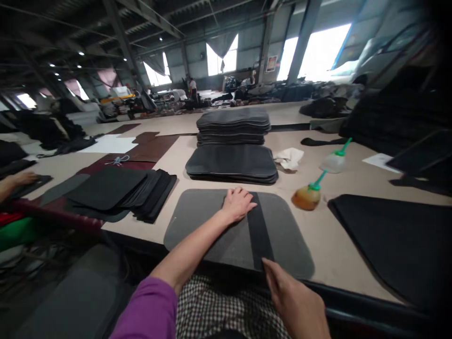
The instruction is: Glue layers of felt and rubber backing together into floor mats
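From where I'm standing: grey panel (219, 245) lies flat on the table (319, 235), right at its near edge, black strip (260, 230) running across it. Left hand (239, 205) is palm down, fingers loosely spread, bearing on panel and strip's far end, nothing gripped. Right hand (291, 294) has fingertips at the strip's near end; can't tell if pinched or just touching.

Risks, my read: strip could skew if the right hand pulls sideways while the left presses lightly. Panel could slide or its near edge buckle if dragged toward the lap.

Around it: low black stack (231, 162) just beyond, blocks pushing the panel away. Taller stack (233, 125) behind. Amber bottle (306, 197) near the panel's right far corner; a wide elbow might knock it. Clear bottle (334, 162) and crumpled wad (290, 158) farther back. Fanned pile (109, 188) limits the left side, black pile (395, 240) the right. Co-worker's hand (24, 178) well apart, far left.
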Demonstrator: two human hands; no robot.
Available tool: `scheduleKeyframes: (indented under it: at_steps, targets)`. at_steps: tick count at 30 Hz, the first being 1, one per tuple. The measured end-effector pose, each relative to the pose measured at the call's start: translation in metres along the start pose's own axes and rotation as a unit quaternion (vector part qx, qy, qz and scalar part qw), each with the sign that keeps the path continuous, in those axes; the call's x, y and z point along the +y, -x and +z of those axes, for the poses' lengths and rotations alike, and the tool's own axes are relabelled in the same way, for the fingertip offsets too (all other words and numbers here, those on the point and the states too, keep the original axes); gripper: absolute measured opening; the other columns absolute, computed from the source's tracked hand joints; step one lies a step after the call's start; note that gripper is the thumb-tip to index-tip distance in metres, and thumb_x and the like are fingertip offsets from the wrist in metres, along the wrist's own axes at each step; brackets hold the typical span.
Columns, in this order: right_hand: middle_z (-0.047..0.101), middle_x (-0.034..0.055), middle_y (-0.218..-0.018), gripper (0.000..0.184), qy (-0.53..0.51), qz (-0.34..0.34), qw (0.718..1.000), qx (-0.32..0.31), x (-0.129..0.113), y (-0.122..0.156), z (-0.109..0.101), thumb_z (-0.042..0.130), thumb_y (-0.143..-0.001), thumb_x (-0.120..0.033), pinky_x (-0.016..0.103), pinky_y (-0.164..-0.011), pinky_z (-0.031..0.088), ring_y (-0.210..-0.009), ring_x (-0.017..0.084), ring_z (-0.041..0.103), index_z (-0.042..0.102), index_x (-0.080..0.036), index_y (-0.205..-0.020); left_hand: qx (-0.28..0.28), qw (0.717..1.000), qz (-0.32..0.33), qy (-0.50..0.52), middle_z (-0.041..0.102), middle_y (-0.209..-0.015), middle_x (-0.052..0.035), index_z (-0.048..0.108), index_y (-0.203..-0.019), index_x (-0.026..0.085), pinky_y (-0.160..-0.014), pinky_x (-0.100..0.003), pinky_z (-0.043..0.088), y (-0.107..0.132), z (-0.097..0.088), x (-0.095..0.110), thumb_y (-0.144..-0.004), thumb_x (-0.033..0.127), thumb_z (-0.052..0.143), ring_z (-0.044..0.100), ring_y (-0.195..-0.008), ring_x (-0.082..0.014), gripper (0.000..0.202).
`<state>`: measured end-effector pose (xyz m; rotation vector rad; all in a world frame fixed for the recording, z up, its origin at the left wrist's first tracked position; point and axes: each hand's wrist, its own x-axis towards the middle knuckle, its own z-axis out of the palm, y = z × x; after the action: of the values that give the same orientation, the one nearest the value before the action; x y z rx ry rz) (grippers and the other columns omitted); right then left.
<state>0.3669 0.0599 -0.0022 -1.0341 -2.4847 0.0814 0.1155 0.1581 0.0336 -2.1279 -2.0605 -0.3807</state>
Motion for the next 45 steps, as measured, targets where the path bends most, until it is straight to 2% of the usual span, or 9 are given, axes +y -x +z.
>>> scheduleKeyframes:
  at_steps: [5, 9, 12, 16, 21, 25, 34, 38, 45]
  targets:
    - [0.065, 0.0057, -0.079, 0.035, 0.053, -0.124, 0.989, 0.059, 0.005, 0.002, 0.0, 0.039, -0.098, -0.023, 0.03, -0.06, 0.049, -0.07, 0.019, 0.065, 0.066, -0.018, -0.118, 0.021, 0.998, -0.06, 0.03, 0.048, -0.15, -0.0109, 0.064, -0.123, 0.023, -0.106, -0.049, 0.041, -0.003, -0.005, -0.014, -0.097, 0.052, 0.05, 0.041, -0.137, -0.0285, 0.041]
    - [0.059, 0.0049, -0.08, 0.031, 0.028, -0.152, 0.987, 0.044, 0.015, -0.005, -0.001, 0.043, -0.095, -0.024, 0.032, -0.064, 0.052, -0.069, 0.019, 0.06, 0.068, -0.02, -0.114, 0.05, 0.995, -0.079, 0.043, 0.049, -0.152, -0.0063, 0.047, -0.144, 0.025, -0.115, -0.041, 0.035, 0.029, -0.041, -0.05, -0.101, 0.038, 0.042, 0.04, -0.14, -0.0189, 0.045]
    - [0.059, 0.0056, -0.088, 0.028, -0.01, -0.137, 0.989, 0.048, 0.021, -0.01, -0.004, 0.045, -0.096, -0.03, 0.032, -0.065, 0.053, -0.074, 0.019, 0.061, 0.067, -0.023, -0.112, 0.063, 0.99, -0.12, 0.031, 0.052, -0.149, -0.006, 0.041, -0.148, 0.023, -0.118, -0.038, 0.031, 0.086, -0.082, -0.102, -0.095, 0.018, 0.043, 0.043, -0.138, -0.0163, 0.054]
    - [0.061, 0.0061, -0.098, 0.032, -0.057, -0.092, 0.992, 0.068, 0.02, -0.015, -0.014, 0.044, -0.098, -0.042, 0.031, -0.071, 0.056, -0.085, 0.02, 0.064, 0.064, -0.025, -0.118, 0.079, 0.965, -0.251, -0.002, 0.061, -0.138, -0.0132, 0.047, -0.144, 0.015, -0.112, -0.045, 0.038, 0.185, -0.128, -0.187, -0.082, 0.002, 0.036, 0.053, -0.129, -0.0234, 0.064]
    - [0.062, 0.004, -0.1, 0.033, -0.12, -0.08, 0.987, 0.07, 0.003, -0.027, -0.025, 0.042, -0.101, -0.045, 0.024, -0.065, 0.056, -0.081, 0.016, 0.067, 0.063, -0.028, -0.119, 0.031, 0.938, -0.344, -0.005, 0.069, -0.125, -0.0125, 0.059, -0.134, 0.016, -0.103, -0.046, 0.048, 0.279, -0.145, -0.246, -0.081, 0.012, 0.045, 0.061, -0.118, -0.0285, 0.055]
    - [0.063, 0.0042, -0.1, 0.03, -0.149, -0.09, 0.982, 0.069, -0.016, -0.033, -0.028, 0.043, -0.101, -0.043, 0.023, -0.065, 0.055, -0.082, 0.015, 0.068, 0.065, -0.027, -0.113, -0.007, 0.943, -0.331, 0.023, 0.068, -0.13, -0.0073, 0.061, -0.133, 0.022, -0.108, -0.038, 0.045, 0.305, -0.142, -0.248, -0.084, 0.021, 0.048, 0.06, -0.121, -0.0232, 0.05]
    - [0.064, 0.006, -0.101, 0.026, -0.167, -0.105, 0.98, 0.037, -0.023, -0.025, -0.028, 0.044, -0.102, -0.035, 0.023, -0.067, 0.055, -0.083, 0.015, 0.068, 0.065, -0.025, -0.115, -0.044, 0.968, -0.243, 0.038, 0.066, -0.133, -0.0043, 0.066, -0.127, 0.025, -0.112, -0.037, 0.042, 0.315, -0.154, -0.24, -0.073, 0.016, 0.058, 0.055, -0.128, -0.0225, 0.055]
    - [0.065, 0.0061, -0.1, 0.027, -0.169, -0.12, 0.978, 0.036, -0.025, -0.027, -0.029, 0.045, -0.102, -0.035, 0.023, -0.067, 0.054, -0.081, 0.015, 0.068, 0.066, -0.024, -0.114, -0.02, 0.965, -0.263, -0.001, 0.07, -0.123, -0.0071, 0.07, -0.118, 0.026, -0.102, -0.039, 0.049, 0.321, -0.162, -0.231, -0.09, 0.027, 0.048, 0.063, -0.114, -0.0242, 0.035]
    - [0.065, 0.0062, -0.098, 0.025, -0.177, -0.159, 0.971, 0.036, -0.047, -0.037, -0.031, 0.045, -0.102, -0.03, 0.023, -0.068, 0.053, -0.08, 0.014, 0.067, 0.067, -0.022, -0.113, -0.004, 0.966, -0.257, -0.026, 0.061, -0.139, -0.0027, 0.056, -0.137, 0.03, -0.109, -0.036, 0.043, 0.318, -0.166, -0.228, -0.087, 0.024, 0.051, 0.054, -0.128, -0.0222, 0.051]
